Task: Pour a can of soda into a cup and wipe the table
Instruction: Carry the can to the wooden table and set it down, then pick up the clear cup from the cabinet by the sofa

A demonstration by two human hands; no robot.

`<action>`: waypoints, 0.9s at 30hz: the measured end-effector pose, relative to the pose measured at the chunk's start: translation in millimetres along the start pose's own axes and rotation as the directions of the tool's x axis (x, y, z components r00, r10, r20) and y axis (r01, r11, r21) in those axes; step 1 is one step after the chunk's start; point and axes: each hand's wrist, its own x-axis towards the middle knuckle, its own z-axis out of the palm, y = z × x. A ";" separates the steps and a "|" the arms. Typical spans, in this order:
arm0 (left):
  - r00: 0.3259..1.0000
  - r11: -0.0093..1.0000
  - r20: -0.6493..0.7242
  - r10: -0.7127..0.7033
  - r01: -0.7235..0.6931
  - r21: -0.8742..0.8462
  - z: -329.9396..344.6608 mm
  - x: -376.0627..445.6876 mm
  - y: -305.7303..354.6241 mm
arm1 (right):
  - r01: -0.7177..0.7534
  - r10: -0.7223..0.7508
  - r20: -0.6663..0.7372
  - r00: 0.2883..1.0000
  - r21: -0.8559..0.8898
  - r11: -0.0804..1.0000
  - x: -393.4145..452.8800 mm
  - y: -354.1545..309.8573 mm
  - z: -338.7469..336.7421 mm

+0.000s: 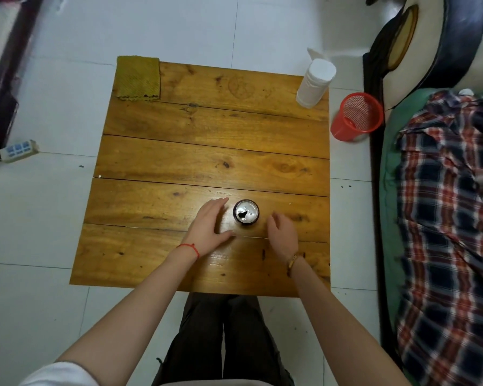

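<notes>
Just one opened can (246, 212), one cloth (138, 78), one paper roll (315, 83)

Plaid blanket (452, 218) is running off the right edge, and the right hand (282, 235) is hiding its own fingertips, so can't tell their curl.
</notes>
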 end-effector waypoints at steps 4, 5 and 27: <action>0.998 0.998 -0.045 0.038 -0.036 0.043 -38.5 -25.9 26.5 | 0.192 -0.191 0.025 0.981 -0.225 0.955 -27.0 -20.0 -21.0; 0.997 0.998 -0.054 0.050 -0.047 0.052 -48.2 -34.1 34.4 | 0.231 -0.231 0.030 0.972 -0.259 0.938 -35.6 -26.9 -26.4; 0.921 0.990 -0.389 -0.022 0.075 0.122 -137.3 -260.3 71.8 | 0.687 -0.648 0.296 0.702 -0.522 0.506 -204.8 -130.7 -30.9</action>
